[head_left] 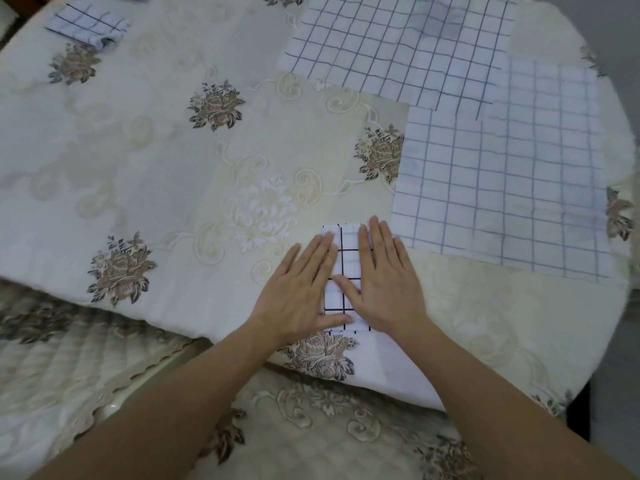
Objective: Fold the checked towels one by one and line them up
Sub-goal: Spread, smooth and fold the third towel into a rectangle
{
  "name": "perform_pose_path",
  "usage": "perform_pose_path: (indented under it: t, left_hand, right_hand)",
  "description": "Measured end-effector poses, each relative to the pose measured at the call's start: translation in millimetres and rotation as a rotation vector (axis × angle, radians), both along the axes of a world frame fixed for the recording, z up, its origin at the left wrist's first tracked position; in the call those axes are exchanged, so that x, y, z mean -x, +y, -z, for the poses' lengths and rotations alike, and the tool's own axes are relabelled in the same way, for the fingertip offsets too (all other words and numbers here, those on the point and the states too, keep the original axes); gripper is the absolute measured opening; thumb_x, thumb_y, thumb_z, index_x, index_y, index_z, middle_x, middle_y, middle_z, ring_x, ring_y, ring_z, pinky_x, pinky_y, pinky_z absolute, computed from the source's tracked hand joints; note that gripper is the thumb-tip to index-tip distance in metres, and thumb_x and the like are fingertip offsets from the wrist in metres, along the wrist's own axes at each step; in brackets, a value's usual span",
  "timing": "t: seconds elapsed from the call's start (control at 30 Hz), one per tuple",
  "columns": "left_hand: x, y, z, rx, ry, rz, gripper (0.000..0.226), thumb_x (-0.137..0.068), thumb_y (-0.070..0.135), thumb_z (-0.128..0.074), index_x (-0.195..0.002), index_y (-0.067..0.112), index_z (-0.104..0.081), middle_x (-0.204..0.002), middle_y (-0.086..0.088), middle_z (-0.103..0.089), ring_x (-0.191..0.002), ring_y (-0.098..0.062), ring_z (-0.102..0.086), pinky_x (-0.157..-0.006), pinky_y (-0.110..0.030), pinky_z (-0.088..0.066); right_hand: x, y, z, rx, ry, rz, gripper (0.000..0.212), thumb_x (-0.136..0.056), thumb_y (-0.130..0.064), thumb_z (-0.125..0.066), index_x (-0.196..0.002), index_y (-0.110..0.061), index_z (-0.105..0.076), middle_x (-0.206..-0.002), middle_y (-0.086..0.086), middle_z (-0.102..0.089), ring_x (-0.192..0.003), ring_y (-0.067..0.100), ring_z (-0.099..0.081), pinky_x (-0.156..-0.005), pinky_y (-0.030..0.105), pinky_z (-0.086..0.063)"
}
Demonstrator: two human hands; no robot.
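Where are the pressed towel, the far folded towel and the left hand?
Pressed towel (348, 244): head view, bare middle strip.
Far folded towel (86, 24): head view, top face.
Left hand (298, 292): head view, its back.

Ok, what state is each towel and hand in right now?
Towel under the hands: folded narrow, pressed flat.
Left hand: open, flat on it.
Right hand: open, flat on it.
Near right towel: unfolded, spread flat.
Far right towel: unfolded, spread flat.
Far left towel: folded, lying apart.
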State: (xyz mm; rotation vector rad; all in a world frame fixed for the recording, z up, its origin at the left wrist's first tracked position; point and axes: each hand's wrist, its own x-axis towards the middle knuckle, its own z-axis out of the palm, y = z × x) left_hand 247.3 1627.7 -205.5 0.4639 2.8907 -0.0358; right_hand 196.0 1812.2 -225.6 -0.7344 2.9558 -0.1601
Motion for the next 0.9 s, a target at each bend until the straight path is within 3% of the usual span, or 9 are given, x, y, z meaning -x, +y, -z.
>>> perform_pose_path:
  t: [0.3, 0.4, 0.6, 0.73, 0.83, 0.9]
  left_hand:
    - [-0.3, 1.3, -2.0, 0.000, -0.011, 0.005, 0.118, -0.082, 0.091, -0.017, -0.157, 0.002, -0.001, -0.166, -0.015, 0.010, -0.153, -0.024, 0.011, -0.122, -0.051, -0.013]
    - [-0.8, 1.7, -2.3, 0.009, -0.018, 0.006, 0.118, -0.082, 0.091, -0.017, -0.157, 0.002, -0.003, -0.166, -0.015, 0.007, -0.154, -0.024, 0.010, -0.122, -0.051, -0.013]
    - [-0.9, 1.0, -1.0, 0.008, -0.014, -0.003, 0.118, -0.081, 0.092, -0.013, -0.157, 0.003, 0.002, -0.165, -0.013, 0.012, -0.153, -0.024, 0.012, -0.122, -0.050, -0.011]
    - [0.9, 2.1, -4.5, 0.003, -0.068, -0.014, 0.118, -0.079, 0.093, -0.011, -0.157, 0.006, 0.008, -0.164, -0.011, 0.019, -0.152, -0.022, 0.018, -0.123, -0.050, -0.008]
    - [5.9, 8.7, -16.9, -0.129, -0.158, -0.151, 0.107, -0.082, 0.086, -0.018, -0.159, 0.013, 0.002, -0.166, -0.002, 0.017, -0.151, -0.017, 0.019, -0.123, -0.051, 0.000]
    - [10.5, 25.0, -23.3, -0.338, -0.035, -0.299, 0.083, -0.090, 0.064, -0.023, -0.157, 0.015, -0.016, -0.168, -0.002, -0.001, -0.153, -0.017, 0.007, -0.124, -0.047, -0.001]
  right_hand:
    - [-10.3, -1.9, -9.4, 0.056, -0.009, 0.004, 0.078, -0.102, -0.059, -0.017, -0.159, -0.007, -0.008, -0.167, 0.011, -0.002, -0.154, 0.022, 0.003, -0.125, 0.043, -0.007]
    - [-19.7, -3.1, -5.0, 0.045, -0.034, -0.005, 0.070, -0.104, -0.052, -0.015, -0.159, -0.009, -0.011, -0.167, 0.008, -0.004, -0.154, 0.020, 0.001, -0.124, 0.045, -0.015]
    - [-24.5, 16.3, -4.4, 0.006, -0.025, -0.016, 0.085, -0.100, -0.066, -0.022, -0.158, -0.006, -0.007, -0.167, 0.011, 0.002, -0.154, 0.022, 0.004, -0.125, 0.045, -0.012]
    - [-27.5, 25.4, -7.0, -0.039, -0.039, 0.029, 0.092, -0.096, -0.071, -0.016, -0.158, -0.004, -0.006, -0.167, 0.012, 0.002, -0.154, 0.022, 0.004, -0.124, 0.047, -0.011]
    - [-28.6, 24.9, -9.2, -0.043, -0.042, 0.027, 0.092, -0.097, -0.071, -0.014, -0.157, -0.003, -0.008, -0.167, 0.013, 0.001, -0.154, 0.023, 0.002, -0.124, 0.048, -0.012]
    - [-28.6, 24.8, -9.7, -0.027, -0.047, 0.031, 0.091, -0.097, -0.070, -0.010, -0.157, -0.002, -0.009, -0.167, 0.014, 0.000, -0.154, 0.024, 0.001, -0.124, 0.049, -0.012]
